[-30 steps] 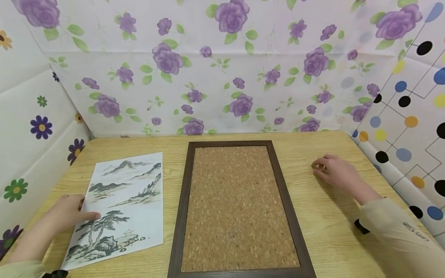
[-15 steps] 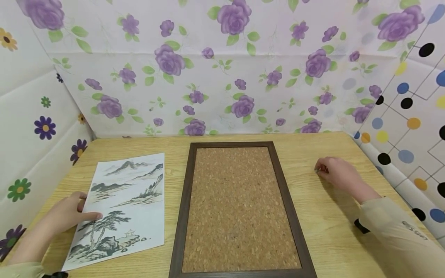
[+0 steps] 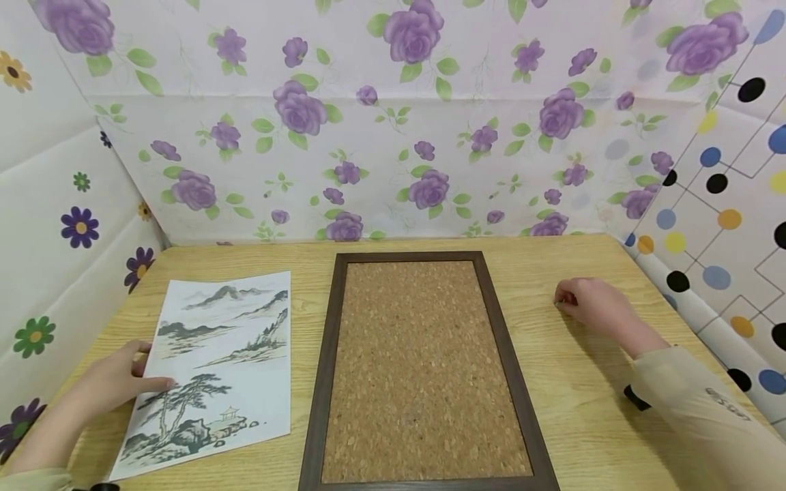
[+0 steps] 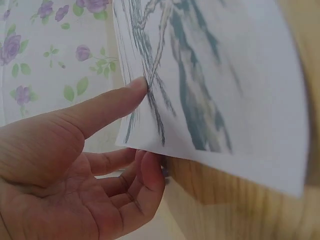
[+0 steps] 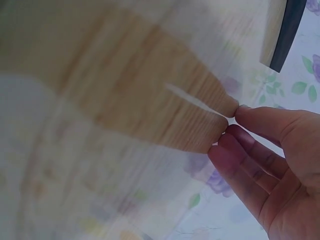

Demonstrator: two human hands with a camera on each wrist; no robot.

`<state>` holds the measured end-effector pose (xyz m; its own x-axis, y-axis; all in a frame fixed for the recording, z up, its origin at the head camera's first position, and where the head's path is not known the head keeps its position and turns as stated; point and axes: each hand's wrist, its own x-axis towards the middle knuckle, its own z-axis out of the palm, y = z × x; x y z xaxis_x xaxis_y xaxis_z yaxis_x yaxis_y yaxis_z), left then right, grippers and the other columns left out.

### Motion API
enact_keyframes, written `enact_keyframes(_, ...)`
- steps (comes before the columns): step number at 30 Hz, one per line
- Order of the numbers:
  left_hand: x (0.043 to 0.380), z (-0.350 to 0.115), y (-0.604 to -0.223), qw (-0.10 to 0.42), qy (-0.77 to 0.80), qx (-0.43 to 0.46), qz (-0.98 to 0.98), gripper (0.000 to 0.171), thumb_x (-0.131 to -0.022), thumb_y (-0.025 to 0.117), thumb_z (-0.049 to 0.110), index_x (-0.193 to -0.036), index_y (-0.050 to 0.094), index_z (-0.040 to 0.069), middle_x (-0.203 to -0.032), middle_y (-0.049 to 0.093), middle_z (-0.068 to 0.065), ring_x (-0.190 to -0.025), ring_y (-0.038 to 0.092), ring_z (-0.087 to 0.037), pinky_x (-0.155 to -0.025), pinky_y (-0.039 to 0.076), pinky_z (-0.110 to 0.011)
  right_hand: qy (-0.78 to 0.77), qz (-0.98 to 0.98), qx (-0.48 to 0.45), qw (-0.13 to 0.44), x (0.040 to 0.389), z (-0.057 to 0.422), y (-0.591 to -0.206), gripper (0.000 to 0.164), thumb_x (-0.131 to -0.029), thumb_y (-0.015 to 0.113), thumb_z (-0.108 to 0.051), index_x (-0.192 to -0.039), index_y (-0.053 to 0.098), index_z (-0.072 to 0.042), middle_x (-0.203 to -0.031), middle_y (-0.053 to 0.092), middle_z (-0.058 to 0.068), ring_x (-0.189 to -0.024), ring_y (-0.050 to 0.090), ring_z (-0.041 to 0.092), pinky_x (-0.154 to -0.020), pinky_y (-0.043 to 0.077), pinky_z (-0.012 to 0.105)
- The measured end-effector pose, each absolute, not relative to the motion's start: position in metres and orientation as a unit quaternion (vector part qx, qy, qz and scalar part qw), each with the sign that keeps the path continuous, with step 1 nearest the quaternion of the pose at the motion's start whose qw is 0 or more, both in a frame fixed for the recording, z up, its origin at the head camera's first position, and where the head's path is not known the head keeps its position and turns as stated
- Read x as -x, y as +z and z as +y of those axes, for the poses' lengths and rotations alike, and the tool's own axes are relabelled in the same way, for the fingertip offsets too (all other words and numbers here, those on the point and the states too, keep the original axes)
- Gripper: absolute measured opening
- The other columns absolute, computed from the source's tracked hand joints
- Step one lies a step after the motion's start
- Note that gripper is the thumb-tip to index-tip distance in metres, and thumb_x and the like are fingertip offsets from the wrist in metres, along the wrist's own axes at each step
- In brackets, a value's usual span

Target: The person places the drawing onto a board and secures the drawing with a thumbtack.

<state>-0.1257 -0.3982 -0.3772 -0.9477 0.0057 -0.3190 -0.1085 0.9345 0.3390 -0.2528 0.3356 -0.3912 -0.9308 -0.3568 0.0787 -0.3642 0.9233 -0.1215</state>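
Note:
My left hand (image 3: 119, 375) pinches the left edge of a paper print (image 3: 260, 392) with an ink landscape of mountains, pines and a pavilion. In the left wrist view, the thumb (image 4: 122, 102) lies on the printed face and curled fingers are under the edge, which is raised off the wood. On the right, my right hand (image 3: 595, 303) is low at the table, thumb and fingers drawn together. A tiny pale thing (image 3: 557, 304) shows at its fingertips, too small to name. Between both hands lies a cork board (image 3: 424, 368) in a dark brown frame.
The wooden table (image 3: 528, 262) has a glossy top that mirrors the right hand's surroundings. A flowered sheet (image 3: 368, 136) stands behind it, with a flower-patterned sheet (image 3: 43, 259) on the left and a dotted one (image 3: 706, 232) on the right.
The print's upper left corner has risen slightly under my left hand. My right hand has shifted a little since a second ago, fingertips now closer together. The cork board stays put.

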Motion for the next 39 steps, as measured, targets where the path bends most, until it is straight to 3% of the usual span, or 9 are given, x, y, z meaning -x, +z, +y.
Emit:
enact_keyframes(3, 0.125, -0.399, -0.376, 0.164, 0.186, 0.026, 0.968, 0.093, -0.087, 0.073, 0.042, -0.135, 0.028, -0.024, -0.109, 0.059, -0.041, -0.094, 0.062, -0.048, -0.073, 0.054, -0.05, 0.068, -0.98, -0.184, 0.025, 0.253, 0.336, -0.391, 0.005, -0.09, 0.071, -0.013, -0.088, 0.07, -0.009, -0.073, 0.064, -0.003, -0.062, 0.052, 0.009, -0.055, 0.043, 0.029)
enact_keyframes(8, 0.124, -0.401, -0.375, 0.157, 0.205, 0.03, 0.966, 0.079, -0.088, 0.072, 0.027, -0.136, 0.032, -0.021, -0.097, 0.065, -0.027, -0.083, 0.061, -0.028, -0.064, 0.049, -0.034, 0.069, -0.981, -0.18, 0.023, 0.254, 0.336, -0.391, 0.005, -0.091, 0.07, -0.013, -0.087, 0.071, -0.011, -0.072, 0.063, -0.003, -0.061, 0.051, 0.01, -0.055, 0.042, 0.028)
enact_keyframes(11, 0.124, -0.404, -0.376, 0.154, 0.221, 0.03, 0.963, 0.076, -0.089, 0.07, 0.022, -0.139, 0.031, -0.019, -0.097, 0.065, -0.021, -0.08, 0.06, -0.02, -0.063, 0.048, -0.031, 0.069, -0.981, -0.178, 0.02, 0.255, 0.336, -0.391, 0.005, -0.091, 0.07, -0.014, -0.087, 0.07, -0.011, -0.072, 0.063, -0.003, -0.061, 0.05, 0.01, -0.055, 0.042, 0.028)
enact_keyframes(24, 0.126, -0.417, -0.377, 0.171, 0.287, 0.029, 0.942, 0.072, -0.095, 0.06, 0.009, -0.147, 0.02, -0.02, -0.109, 0.062, -0.028, -0.083, 0.062, -0.011, -0.068, 0.056, -0.026, 0.064, -0.983, -0.172, 0.01, 0.255, 0.335, -0.391, 0.005, -0.089, 0.072, -0.011, -0.086, 0.069, -0.014, -0.071, 0.061, -0.003, -0.06, 0.049, 0.01, -0.055, 0.041, 0.028)
enact_keyframes(31, 0.128, -0.421, -0.377, 0.188, 0.34, 0.049, 0.92, 0.074, -0.098, 0.057, 0.011, -0.151, 0.012, -0.015, -0.115, 0.059, -0.029, -0.082, 0.062, -0.002, -0.073, 0.059, -0.03, 0.058, -0.983, -0.176, 0.017, 0.256, 0.336, -0.392, 0.004, -0.088, 0.072, -0.011, -0.086, 0.069, -0.012, -0.072, 0.062, -0.003, -0.06, 0.05, 0.01, -0.055, 0.042, 0.029)
enact_keyframes(39, 0.127, -0.427, -0.381, 0.198, 0.401, 0.062, 0.892, 0.082, -0.099, 0.06, 0.026, -0.158, 0.009, 0.0, -0.121, 0.057, -0.015, -0.088, 0.06, 0.009, -0.08, 0.059, -0.03, 0.061, -0.982, -0.179, 0.02, 0.254, 0.335, -0.391, 0.006, -0.089, 0.071, -0.01, -0.085, 0.069, -0.014, -0.07, 0.06, -0.003, -0.06, 0.048, 0.011, -0.055, 0.04, 0.028)
